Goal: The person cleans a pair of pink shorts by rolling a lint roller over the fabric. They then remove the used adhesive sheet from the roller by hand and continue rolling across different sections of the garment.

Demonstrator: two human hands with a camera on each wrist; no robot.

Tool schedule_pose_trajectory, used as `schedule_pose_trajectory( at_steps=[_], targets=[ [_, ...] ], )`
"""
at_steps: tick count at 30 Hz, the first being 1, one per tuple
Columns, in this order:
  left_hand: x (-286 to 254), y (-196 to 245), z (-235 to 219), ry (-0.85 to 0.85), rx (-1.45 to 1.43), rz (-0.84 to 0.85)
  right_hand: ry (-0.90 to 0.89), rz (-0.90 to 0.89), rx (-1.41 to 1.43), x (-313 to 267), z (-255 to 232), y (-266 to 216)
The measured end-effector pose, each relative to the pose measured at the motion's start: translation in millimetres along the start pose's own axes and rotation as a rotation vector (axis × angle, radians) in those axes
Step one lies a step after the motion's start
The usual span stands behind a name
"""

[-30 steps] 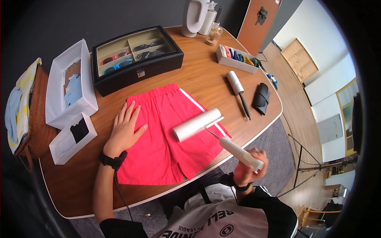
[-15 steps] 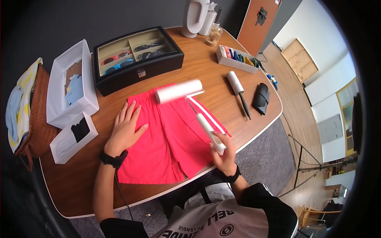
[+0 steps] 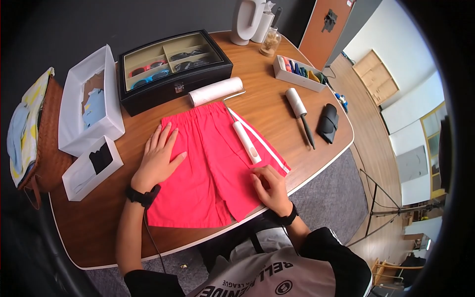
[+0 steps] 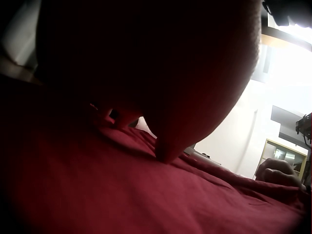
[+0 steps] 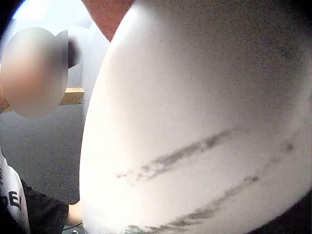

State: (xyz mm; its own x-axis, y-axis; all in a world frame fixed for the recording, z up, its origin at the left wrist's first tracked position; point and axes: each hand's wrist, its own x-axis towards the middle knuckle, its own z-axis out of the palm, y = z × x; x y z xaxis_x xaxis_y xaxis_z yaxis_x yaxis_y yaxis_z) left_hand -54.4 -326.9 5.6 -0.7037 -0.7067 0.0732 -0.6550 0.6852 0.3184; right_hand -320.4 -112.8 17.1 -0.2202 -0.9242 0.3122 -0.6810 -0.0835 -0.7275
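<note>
Pink-red shorts [image 3: 198,168] with a white side stripe lie spread on the table. My left hand [image 3: 157,158] rests flat on their left side, fingers spread towards the waistband; in the left wrist view it looms dark over the red cloth [image 4: 146,195]. A white-handled lint roller [image 3: 246,141] lies with its handle along the stripe and its white roll [image 3: 216,91] beyond the waistband, near the black case. Just below the handle's end, my right hand [image 3: 272,190] hovers over the shorts, fingers loosely curled around nothing. A pale, overexposed surface fills most of the right wrist view.
A black glasses case [image 3: 175,69] stands behind the shorts. Left are a white box [image 3: 117,126], a smaller white box [image 3: 76,194] and a woven basket [image 3: 54,148] with clothes. Right are a smaller lint roller [image 3: 297,104], a black pouch [image 3: 328,123] and a white tray [image 3: 297,81].
The large lint roller has moved up and left across the shorts to beyond the waistband. My right hand followed, then let go of its handle. The left hand stays in place.
</note>
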Motion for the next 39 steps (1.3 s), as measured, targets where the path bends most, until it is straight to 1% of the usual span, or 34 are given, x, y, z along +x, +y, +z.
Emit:
schedule_pose_trajectory(
  at_steps=[1, 3, 4, 6, 7, 9, 13, 15, 22, 28, 31, 36, 39],
  targets=[
    [0, 0, 0, 0.000, 0.001, -0.001, 0.002, 0.002, -0.001, 0, 1, 1],
    [1, 1, -1, -0.004, 0.008, -0.003, 0.204, -0.103, -0.112, 3, 4, 5],
    [1, 1, -1, -0.007, 0.014, -0.007, 0.205, -0.103, -0.112, 4, 3, 5],
    [1, 0, 0, 0.003, -0.004, -0.004, 0.168, -0.148, -0.242, 6, 2, 2],
    [0, 0, 1, 0.012, -0.022, -0.003, 0.167, -0.148, -0.242, 7, 2, 2],
    [0, -1, 2, 0.016, -0.022, 0.002, 0.092, -0.130, -0.282, 7, 4, 2],
    [1, -2, 3, 0.025, -0.021, 0.014, 0.091, -0.120, -0.268, 6, 6, 7],
    [1, -2, 3, 0.024, -0.018, 0.013, 0.013, -0.160, -0.273, 6, 5, 2],
    [0, -1, 2, 0.028, -0.027, 0.017, -0.019, -0.154, -0.324, 7, 7, -1],
    [1, -3, 4, 0.031, -0.020, 0.015, 0.036, -0.139, -0.268, 6, 7, 3],
    [0, -2, 4, 0.034, -0.026, 0.014, 0.070, -0.160, -0.246, 6, 7, 5],
    [0, -2, 2, 0.015, -0.010, 0.010, 0.195, -0.201, -0.233, 8, 7, 6],
    [1, -2, 3, 0.013, -0.011, 0.006, 0.218, -0.180, -0.244, 5, 3, 3]
  ],
)
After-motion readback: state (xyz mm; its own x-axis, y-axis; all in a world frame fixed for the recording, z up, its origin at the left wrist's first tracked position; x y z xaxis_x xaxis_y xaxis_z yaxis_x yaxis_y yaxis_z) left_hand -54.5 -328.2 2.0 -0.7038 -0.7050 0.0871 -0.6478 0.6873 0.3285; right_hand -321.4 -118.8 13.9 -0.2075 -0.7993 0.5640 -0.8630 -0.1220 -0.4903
